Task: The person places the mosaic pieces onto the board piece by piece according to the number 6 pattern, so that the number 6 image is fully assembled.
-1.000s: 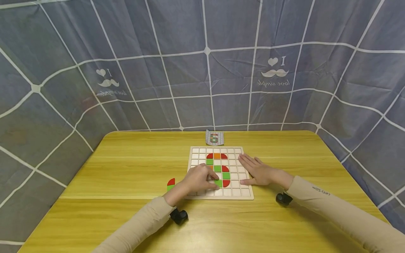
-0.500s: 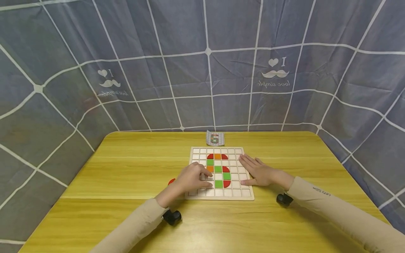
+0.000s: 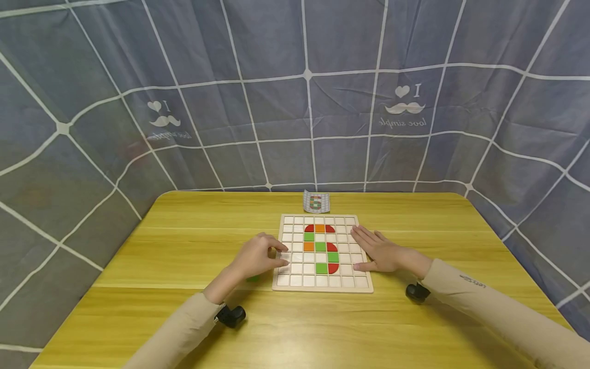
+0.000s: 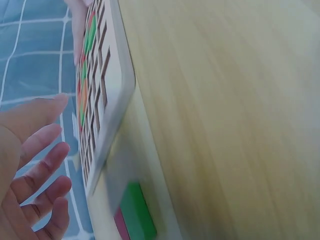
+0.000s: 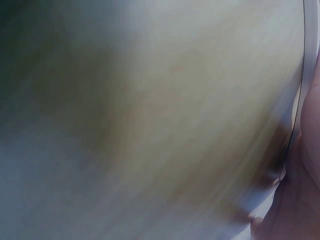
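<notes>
A pale wooden grid board (image 3: 288,282) lies on the yellow table, with red, orange and green tiles (image 3: 320,246) set in its middle columns. My left hand (image 3: 278,255) hovers at the board's left edge with its fingers loosely curled and empty; the left wrist view shows the left hand (image 4: 50,130) beside the board's rim (image 4: 112,90). A green tile (image 3: 252,278) lies on the table just under that wrist, and the green tile (image 4: 135,212) sits next to a red one. My right hand (image 3: 369,250) rests flat on the board's right edge. The right wrist view is blurred.
A small pattern card (image 3: 316,201) stands behind the board near the table's far edge. Grey checked cloth (image 3: 295,102) walls in the table on three sides. Bare tabletop (image 3: 184,241) stretches left of the board and in front of it.
My left hand has drawn back leftward from the board's middle to its left edge, uncovering an orange tile and a green one in the pattern. The right hand has stayed put.
</notes>
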A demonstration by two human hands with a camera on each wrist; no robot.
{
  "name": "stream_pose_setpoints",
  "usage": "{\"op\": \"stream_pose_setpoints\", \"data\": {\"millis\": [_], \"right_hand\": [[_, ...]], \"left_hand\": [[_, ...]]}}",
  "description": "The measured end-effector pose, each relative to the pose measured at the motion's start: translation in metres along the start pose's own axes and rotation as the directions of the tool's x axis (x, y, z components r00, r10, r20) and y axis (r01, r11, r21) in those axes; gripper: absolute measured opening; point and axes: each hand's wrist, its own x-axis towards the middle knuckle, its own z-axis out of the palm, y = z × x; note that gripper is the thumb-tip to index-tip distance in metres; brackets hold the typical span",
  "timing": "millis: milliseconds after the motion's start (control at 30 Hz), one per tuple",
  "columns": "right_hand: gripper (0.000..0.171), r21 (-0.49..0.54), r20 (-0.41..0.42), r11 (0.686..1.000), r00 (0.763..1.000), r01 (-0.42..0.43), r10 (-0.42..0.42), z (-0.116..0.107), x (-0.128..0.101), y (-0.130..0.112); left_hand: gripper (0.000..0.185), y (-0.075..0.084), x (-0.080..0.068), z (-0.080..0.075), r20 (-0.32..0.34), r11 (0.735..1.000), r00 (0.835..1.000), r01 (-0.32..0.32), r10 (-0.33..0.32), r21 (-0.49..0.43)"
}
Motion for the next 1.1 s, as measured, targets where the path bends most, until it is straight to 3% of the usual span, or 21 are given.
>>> {"op": "stream_pose_setpoints", "data": {"millis": [333, 567, 867, 1100], "right_hand": [[0.094, 0.008, -0.01, 1.0, 1.0, 0.002, -0.002, 0.003, 0.0, 0.004], [0.094, 0.002, 0.007, 1.0, 1.0, -0.021, 0.021, 0.002, -0.002, 0.004], [0.093, 0.017, -0.001, 1.0, 1.0, -0.004, 0.004, 0.001, -0.001, 0.004], [0.094, 0.022, -0.016, 1.0, 1.0, 0.019, -0.018, 0.002, 0.0, 0.003]], "left_hand": [[0.028, -0.027, -0.018, -0.018, -0.042, 0.999, 0.998, 0.05, -0.049, 0.015], [0.026, -0.043, -0.032, -0.018, -0.05, 0.995, 0.994, 0.098, -0.096, 0.034], [0.022, -0.045, -0.038, -0.013, -0.071, 0.991, 0.99, 0.128, -0.126, 0.027], [0.02, -0.046, -0.037, -0.011, -0.047, 0.985, 0.984, 0.174, -0.174, -0.002]]}}
